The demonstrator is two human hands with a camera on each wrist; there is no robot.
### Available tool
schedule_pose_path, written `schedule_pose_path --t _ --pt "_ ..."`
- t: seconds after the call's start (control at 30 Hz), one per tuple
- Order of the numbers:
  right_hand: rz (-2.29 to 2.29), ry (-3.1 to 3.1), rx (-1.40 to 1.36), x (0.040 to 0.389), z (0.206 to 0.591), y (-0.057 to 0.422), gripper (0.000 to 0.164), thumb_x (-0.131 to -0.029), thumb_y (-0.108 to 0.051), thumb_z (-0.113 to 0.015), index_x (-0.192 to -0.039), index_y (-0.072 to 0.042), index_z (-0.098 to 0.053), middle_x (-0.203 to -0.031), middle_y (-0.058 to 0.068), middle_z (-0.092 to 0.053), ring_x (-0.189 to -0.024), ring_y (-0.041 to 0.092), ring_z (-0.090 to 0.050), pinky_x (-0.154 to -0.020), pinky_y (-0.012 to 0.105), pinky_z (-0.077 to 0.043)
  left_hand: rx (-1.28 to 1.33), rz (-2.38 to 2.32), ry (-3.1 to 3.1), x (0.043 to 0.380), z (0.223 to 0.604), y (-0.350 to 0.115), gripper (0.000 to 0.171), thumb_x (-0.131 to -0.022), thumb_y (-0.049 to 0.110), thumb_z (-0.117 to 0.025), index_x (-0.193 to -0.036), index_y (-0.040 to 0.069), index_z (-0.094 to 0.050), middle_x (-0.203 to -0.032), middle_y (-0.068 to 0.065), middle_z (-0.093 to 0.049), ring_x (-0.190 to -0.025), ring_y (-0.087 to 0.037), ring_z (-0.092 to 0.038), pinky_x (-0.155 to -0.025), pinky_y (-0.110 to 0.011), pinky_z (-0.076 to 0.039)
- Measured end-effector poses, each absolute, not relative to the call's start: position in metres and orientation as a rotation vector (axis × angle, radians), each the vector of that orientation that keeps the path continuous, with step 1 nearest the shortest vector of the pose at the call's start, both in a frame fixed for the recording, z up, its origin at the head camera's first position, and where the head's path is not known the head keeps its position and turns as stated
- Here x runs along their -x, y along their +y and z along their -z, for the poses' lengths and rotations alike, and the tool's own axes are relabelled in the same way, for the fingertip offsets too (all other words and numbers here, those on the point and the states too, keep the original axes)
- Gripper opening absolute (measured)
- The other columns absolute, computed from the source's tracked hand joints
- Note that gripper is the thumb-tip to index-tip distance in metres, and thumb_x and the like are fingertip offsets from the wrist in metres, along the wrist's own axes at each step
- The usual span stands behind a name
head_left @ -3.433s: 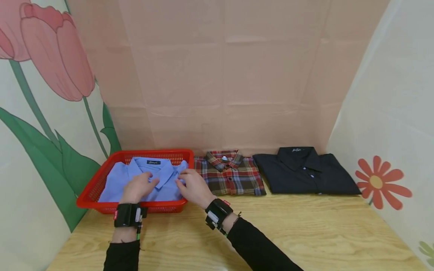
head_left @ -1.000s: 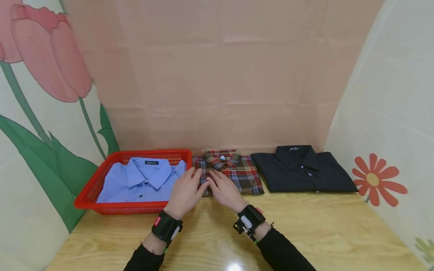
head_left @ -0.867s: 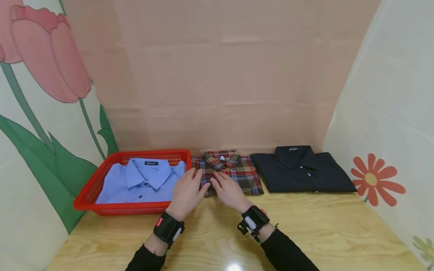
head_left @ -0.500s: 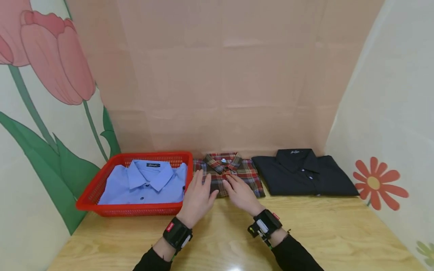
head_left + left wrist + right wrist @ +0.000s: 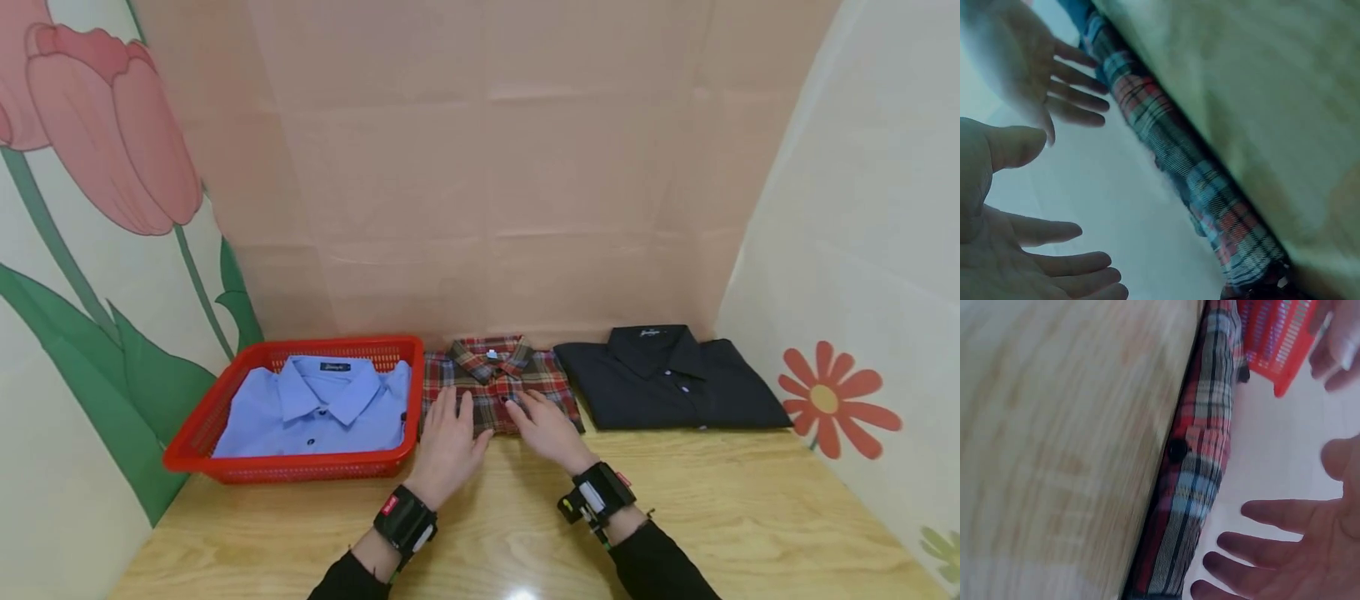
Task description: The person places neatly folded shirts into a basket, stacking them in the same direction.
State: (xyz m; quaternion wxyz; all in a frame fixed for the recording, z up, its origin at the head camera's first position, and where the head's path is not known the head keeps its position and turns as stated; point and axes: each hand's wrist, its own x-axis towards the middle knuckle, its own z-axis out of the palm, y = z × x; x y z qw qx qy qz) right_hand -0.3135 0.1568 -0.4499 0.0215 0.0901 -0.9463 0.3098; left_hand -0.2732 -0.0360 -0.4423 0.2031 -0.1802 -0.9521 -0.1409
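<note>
A folded red plaid shirt (image 5: 487, 408) lies on the table between a red basket and a black shirt. My left hand (image 5: 447, 450) is over its front left part, fingers extended and thumb apart. Over the front right part is my right hand (image 5: 551, 433), fingers loosely bent. Both wrist views show the palms facing the shirt's folded front edge, with nothing held in the left hand (image 5: 1029, 250) or the right hand (image 5: 1310, 550). Inside the red basket (image 5: 292, 469) rests a folded light blue shirt (image 5: 255, 421), collar toward the back.
To the right of the plaid shirt lies a folded black shirt (image 5: 660, 396). A pinkish sheet (image 5: 487, 208) hangs behind the row. Flower-patterned side walls flank the wooden table (image 5: 712, 508).
Both hands have left the blue shirt in the basket and come right to the plaid shirt. During the last second they shifted further right over it.
</note>
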Motion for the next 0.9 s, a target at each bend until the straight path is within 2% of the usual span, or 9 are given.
schedule_pose_path --t 0.23,0.43,0.5,0.67,0.9 --pt "-0.804 -2.978 -0.243 0.318 0.452 0.176 0.065 -0.101 -0.040 -0.050 -0.143 0.009 -0.041 -0.146 0.035 -0.039 -0.137 0.051 -0.035 -0.108 0.063 -0.032 0.430 0.430 -2.791 0.275 0.451 -0.034 0.071 -0.091 0.042 -0.067 -0.142 -0.003 -0.045 -0.145 -0.031 -0.039 -0.137 -0.047 -0.037 -0.109 -0.056 -0.036" --pt "-0.794 -3.047 -0.138 0.327 0.455 0.199 0.073 -0.101 -0.041 -0.050 -0.145 0.014 -0.031 -0.145 0.040 -0.034 -0.135 0.054 -0.034 -0.106 0.063 -0.034 0.264 0.552 -2.944 0.282 0.456 -0.035 0.075 -0.090 0.041 -0.068 -0.144 -0.004 -0.041 -0.146 -0.039 -0.033 -0.135 -0.056 -0.032 -0.107 -0.062 -0.034" --pt "-0.860 -3.082 -0.105 0.329 0.455 0.207 0.075 -0.102 -0.039 -0.048 -0.146 0.016 -0.026 -0.145 0.041 -0.033 -0.132 0.054 -0.037 -0.102 0.061 -0.038 0.227 0.588 -2.980 0.284 0.456 -0.037 0.076 -0.091 0.041 -0.067 -0.144 -0.005 -0.040 -0.147 -0.041 -0.030 -0.135 -0.057 -0.031 -0.106 -0.062 -0.036" --pt "-0.941 -3.098 -0.062 0.333 0.455 0.219 0.076 -0.102 -0.035 -0.048 -0.147 0.019 -0.018 -0.137 0.040 -0.044 -0.122 0.050 -0.051 -0.088 0.052 -0.047 0.194 0.668 -3.020 0.290 0.455 -0.041 0.076 -0.091 0.040 -0.067 -0.143 -0.008 -0.039 -0.146 -0.044 -0.026 -0.130 -0.059 -0.035 -0.103 -0.061 -0.040" --pt "-0.990 -3.081 0.017 0.347 0.463 0.228 0.077 -0.102 -0.034 -0.050 -0.148 0.018 -0.017 -0.148 0.041 -0.028 -0.135 0.053 -0.035 -0.102 0.058 -0.041 0.146 0.655 -3.063 0.291 0.457 -0.045 0.073 -0.092 0.041 -0.065 -0.139 -0.011 -0.042 -0.139 -0.047 -0.034 -0.120 -0.056 -0.048 -0.100 -0.058 -0.044"
